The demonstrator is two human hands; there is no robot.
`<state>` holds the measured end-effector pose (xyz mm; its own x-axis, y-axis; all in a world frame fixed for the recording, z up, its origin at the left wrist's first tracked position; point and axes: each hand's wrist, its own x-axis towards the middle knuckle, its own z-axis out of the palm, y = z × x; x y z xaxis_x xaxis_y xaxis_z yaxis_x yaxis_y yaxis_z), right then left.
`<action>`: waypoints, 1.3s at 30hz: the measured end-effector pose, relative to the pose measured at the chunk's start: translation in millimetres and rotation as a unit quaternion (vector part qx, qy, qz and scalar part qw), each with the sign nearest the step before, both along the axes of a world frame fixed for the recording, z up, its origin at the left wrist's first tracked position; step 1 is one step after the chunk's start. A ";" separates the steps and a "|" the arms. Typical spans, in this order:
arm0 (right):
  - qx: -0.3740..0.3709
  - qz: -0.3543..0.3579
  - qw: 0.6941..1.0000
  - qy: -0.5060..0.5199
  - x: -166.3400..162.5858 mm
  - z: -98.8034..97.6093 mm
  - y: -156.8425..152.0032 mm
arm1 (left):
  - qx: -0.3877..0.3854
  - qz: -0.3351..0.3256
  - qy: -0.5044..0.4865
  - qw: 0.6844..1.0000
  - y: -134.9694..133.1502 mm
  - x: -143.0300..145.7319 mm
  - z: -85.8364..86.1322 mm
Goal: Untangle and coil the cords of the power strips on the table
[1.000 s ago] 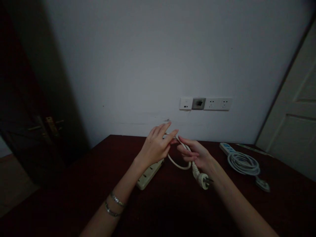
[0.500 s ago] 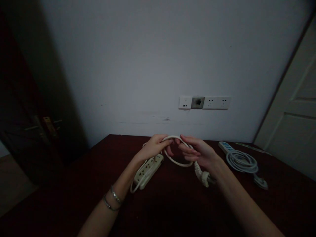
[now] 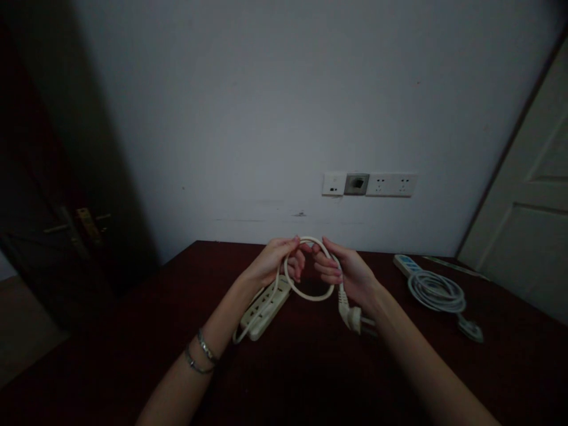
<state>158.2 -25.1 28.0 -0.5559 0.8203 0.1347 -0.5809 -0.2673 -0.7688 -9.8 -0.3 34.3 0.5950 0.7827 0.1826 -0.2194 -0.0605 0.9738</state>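
A white power cord [image 3: 313,297] is bent into a round loop between my two hands, above the table. My left hand [image 3: 280,258] pinches the loop at its upper left. On its other side my right hand [image 3: 344,266] is closed on the cord at the upper right. Below my right fingers hangs the cord's white plug [image 3: 353,318], its prongs pointing right. The white power strip [image 3: 266,307] lies slantwise on the table, partly behind my left hand and wrist, with a stretch of the cord across it.
Another power strip [image 3: 403,264] lies at the right, its grey cord [image 3: 437,291] coiled beside it and ending in a plug [image 3: 470,328]. Wall sockets [image 3: 390,184] are set above the dark red table [image 3: 293,378]. Doors stand at both sides.
The loop has become rounder and more closed, and both hands have drawn slightly up and left. The plug has swung left with my right hand.
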 end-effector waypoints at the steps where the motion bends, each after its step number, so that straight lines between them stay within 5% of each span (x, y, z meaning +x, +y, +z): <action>1: 0.008 -0.005 1.000 -0.005 -0.3 -0.3 0.0 | 0.001 0.015 0.005 1.000 -1.4 0.4 1.4; 10: 0.039 -0.054 0.997 -0.035 -2.1 -5.9 2.1 | 0.036 0.150 0.028 0.988 -4.7 -2.7 9.1; 20: 0.016 -0.092 0.996 -0.005 -11.8 -10.0 3.9 | 0.129 0.205 0.087 0.966 -3.6 -2.1 8.1; 24: 0.015 -0.109 0.994 -0.009 -14.6 -13.3 4.7 | 0.094 0.181 0.047 0.978 -5.1 1.0 6.4; 32: 0.039 -0.091 0.995 -0.021 -20.6 -11.0 -3.5 | -0.088 0.014 -0.014 0.996 -0.3 -3.0 7.4; 39: 0.077 -0.101 0.988 -0.087 -23.1 -12.2 -4.6 | -0.039 0.115 0.043 0.992 -3.0 3.3 3.9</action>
<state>135.1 -29.7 15.7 -0.4088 0.8941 0.1830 -0.4653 -0.0317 -0.8846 -6.5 -3.3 38.2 0.4106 0.9090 0.0715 -0.1237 -0.0222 0.9921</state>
